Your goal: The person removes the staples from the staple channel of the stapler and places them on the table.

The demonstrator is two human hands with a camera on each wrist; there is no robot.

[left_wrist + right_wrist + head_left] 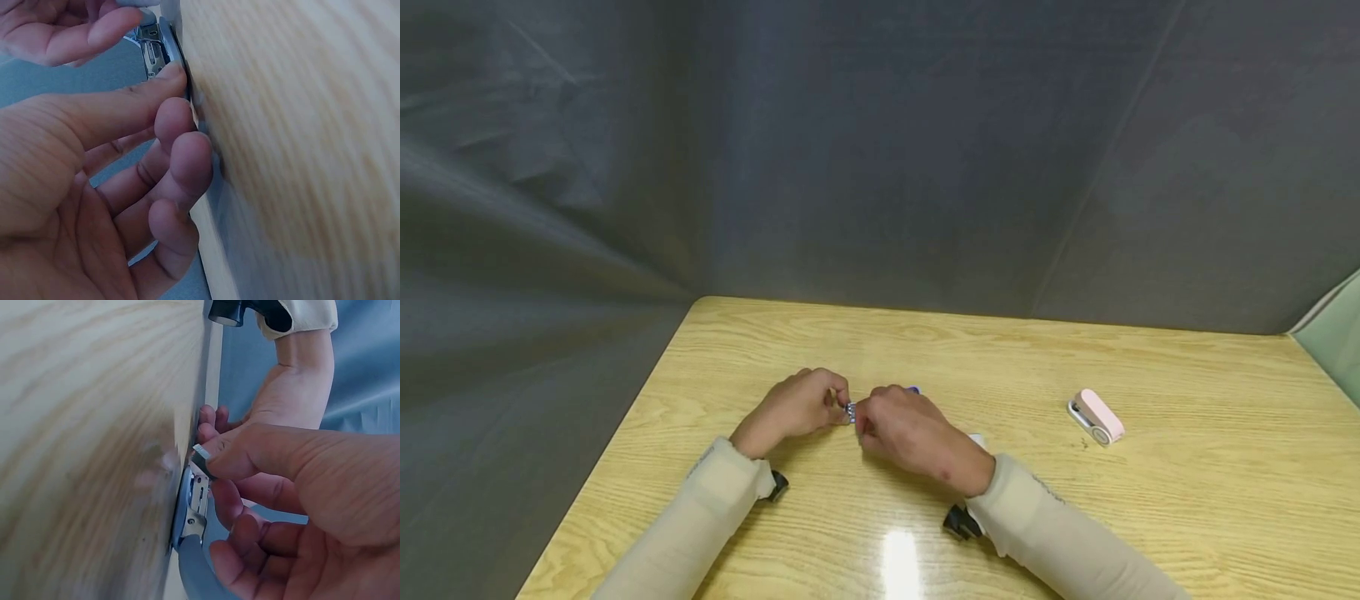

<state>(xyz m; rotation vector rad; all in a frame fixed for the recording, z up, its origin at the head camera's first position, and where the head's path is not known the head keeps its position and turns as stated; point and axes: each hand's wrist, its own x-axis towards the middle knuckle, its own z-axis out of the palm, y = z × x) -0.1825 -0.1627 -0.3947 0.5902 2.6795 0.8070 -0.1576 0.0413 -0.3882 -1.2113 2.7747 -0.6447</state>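
A small blue stapler (200, 569) lies on the table between the hands, its top swung back and its metal channel (199, 500) bare. My left hand (801, 407) holds the stapler's end, with the thumb tip (172, 72) against it in the left wrist view. Between the thumb and finger of my right hand (906, 429) is a small dark piece with a bright ridged edge (201, 451), which looks like a short strip of staples. It is held just over the channel's end. In the head view my hands cover most of the stapler; a blue tip (913, 389) shows.
A pink and white stapler (1097, 417) lies on the wooden table (1187, 467) to the right, with tiny dark bits (1084, 443) beside it. Something white (976, 439) peeks out behind the right wrist. Dark cloth (925, 167) hangs beyond the table's back edge.
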